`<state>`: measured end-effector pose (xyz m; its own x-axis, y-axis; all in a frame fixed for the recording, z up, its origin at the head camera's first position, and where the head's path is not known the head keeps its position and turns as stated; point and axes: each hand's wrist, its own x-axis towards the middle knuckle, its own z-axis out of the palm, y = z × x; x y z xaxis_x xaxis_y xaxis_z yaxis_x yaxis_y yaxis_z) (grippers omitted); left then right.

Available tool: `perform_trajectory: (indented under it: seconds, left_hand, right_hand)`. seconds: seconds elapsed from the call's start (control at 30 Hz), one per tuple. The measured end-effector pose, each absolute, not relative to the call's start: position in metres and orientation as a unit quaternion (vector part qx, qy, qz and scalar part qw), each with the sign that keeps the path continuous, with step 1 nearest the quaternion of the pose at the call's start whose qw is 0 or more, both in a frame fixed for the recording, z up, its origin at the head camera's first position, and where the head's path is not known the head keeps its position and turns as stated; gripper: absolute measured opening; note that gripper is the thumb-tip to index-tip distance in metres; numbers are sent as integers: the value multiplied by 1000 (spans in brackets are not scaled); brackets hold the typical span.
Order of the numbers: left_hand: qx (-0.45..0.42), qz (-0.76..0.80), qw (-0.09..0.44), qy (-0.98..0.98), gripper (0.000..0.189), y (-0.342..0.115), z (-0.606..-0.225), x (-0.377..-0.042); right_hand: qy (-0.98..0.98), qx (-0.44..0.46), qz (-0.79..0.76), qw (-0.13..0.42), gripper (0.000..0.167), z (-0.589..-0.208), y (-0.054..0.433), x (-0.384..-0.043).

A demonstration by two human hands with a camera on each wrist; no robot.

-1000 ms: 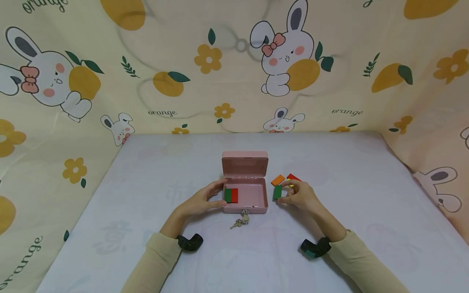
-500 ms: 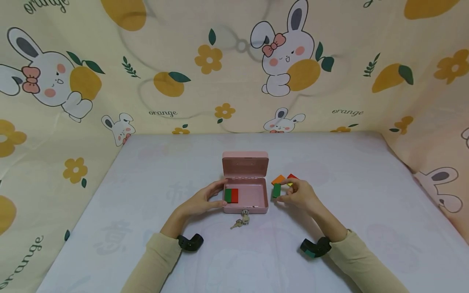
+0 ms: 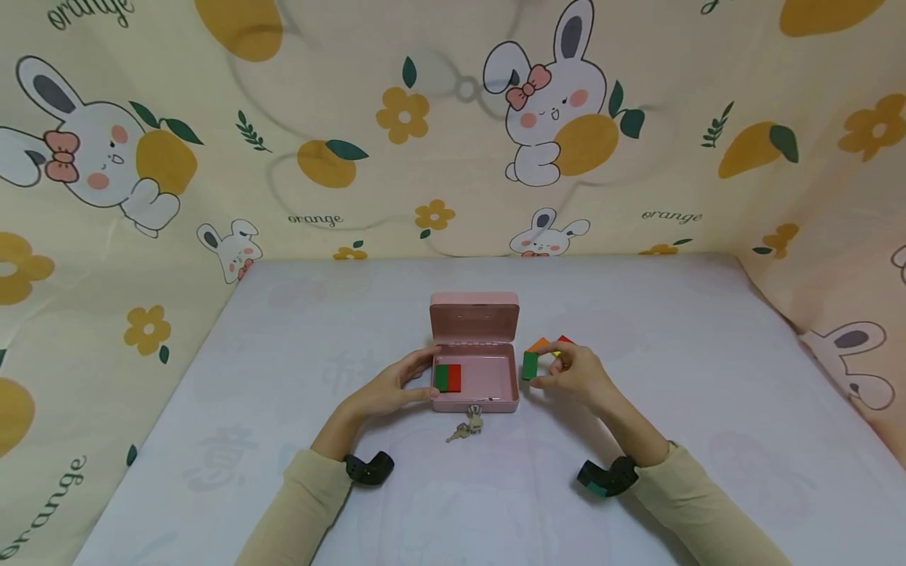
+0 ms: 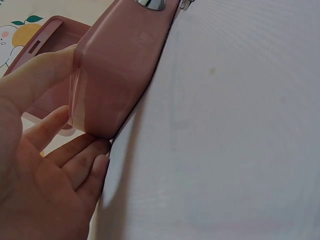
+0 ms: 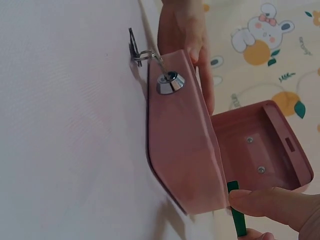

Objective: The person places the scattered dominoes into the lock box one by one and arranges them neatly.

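A pink metal cash box point(image 3: 491, 406) stands with its lid point(image 3: 474, 324) raised. Inside, at the left end, a green domino point(image 3: 441, 378) and a red domino point(image 3: 454, 378) lie side by side. My left hand point(image 3: 385, 389) holds the box's left end, thumb at the near corner and fingers toward the far one. Just off the right wall, my right hand point(image 3: 576, 373) pinches another green domino point(image 3: 529, 365) between thumb and finger. The right wrist view shows this domino point(image 5: 236, 207) edge-on beside the box corner.
Orange point(image 3: 542, 344) and red point(image 3: 565, 339) dominoes lie right of the box, with a bit of yellow point(image 3: 556, 354) partly hidden by the right hand. Keys point(image 3: 463, 430) hang from the front lock point(image 5: 170, 83). Patterned cloth point(image 3: 403, 173) rises behind the white table point(image 3: 340, 299).
My right hand has moved slightly left and away from me with the green domino, bringing it closer to the box's right wall. The left hand and box stay put.
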<state>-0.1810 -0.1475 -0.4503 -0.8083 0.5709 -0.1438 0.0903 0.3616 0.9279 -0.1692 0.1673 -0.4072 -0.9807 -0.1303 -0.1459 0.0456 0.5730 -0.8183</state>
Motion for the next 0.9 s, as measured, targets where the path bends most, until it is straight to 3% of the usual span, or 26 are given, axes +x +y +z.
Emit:
perform_trajectory:
  seconds: [0.9]
  left_hand:
    - [216,526,226,791,74,-149,-453,-183]
  right_hand:
    - [876,-48,-470,96,48,-402,149,-171]
